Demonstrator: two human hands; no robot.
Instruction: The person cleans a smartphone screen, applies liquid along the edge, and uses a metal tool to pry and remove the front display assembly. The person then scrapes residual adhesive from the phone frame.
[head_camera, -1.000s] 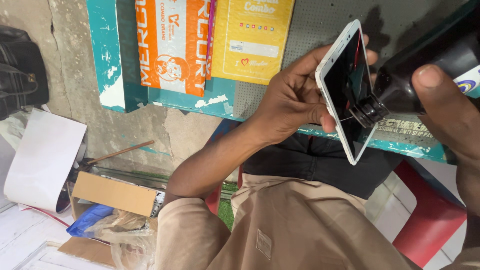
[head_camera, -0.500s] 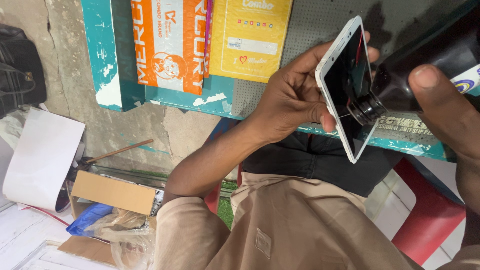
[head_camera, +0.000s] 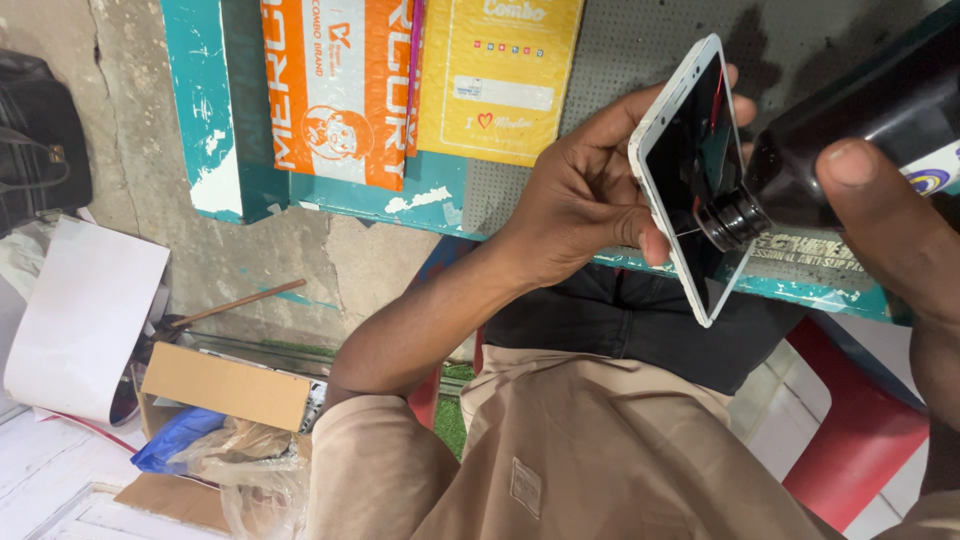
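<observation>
1. Head view, hands. The left hand (head_camera: 575, 195) is closed around a white-framed phone (head_camera: 690, 150). The thumb is on the near long edge and the fingers are wrapped behind, so the grip is firm across the phone's width. The phone is held up on a tilt, dark screen facing the right side.
2. Head view, bottle. The right hand (head_camera: 890, 230) is wrapped around a dark bottle (head_camera: 860, 120) to the right of the phone, thumb lying along its body. How tightly the other fingers close cannot be told, as they are behind the bottle. The bottle's ribbed neck (head_camera: 733, 220) rests against the lower part of the phone's screen.
3. Head view, change. Compared with a second ago, phone and bottle sit in almost the same spot, and the neck is on the glass in both. Only the background has slid slightly, so the head moved and the hands did not.
4. My reading is that the contact is being held steady, with no new stage reached.
5. Head view, surroundings, placed from the phone.
   - Behind it is a teal table edge (head_camera: 420, 200).
   - Left of it are a yellow packet (head_camera: 500, 75) and an orange packet (head_camera: 335, 90).
   - Below and to the right is a red chair (head_camera: 850, 440).
   - Far to the lower left are a cardboard box (head_camera: 225, 385) and a white sheet (head_camera: 85, 320).
</observation>
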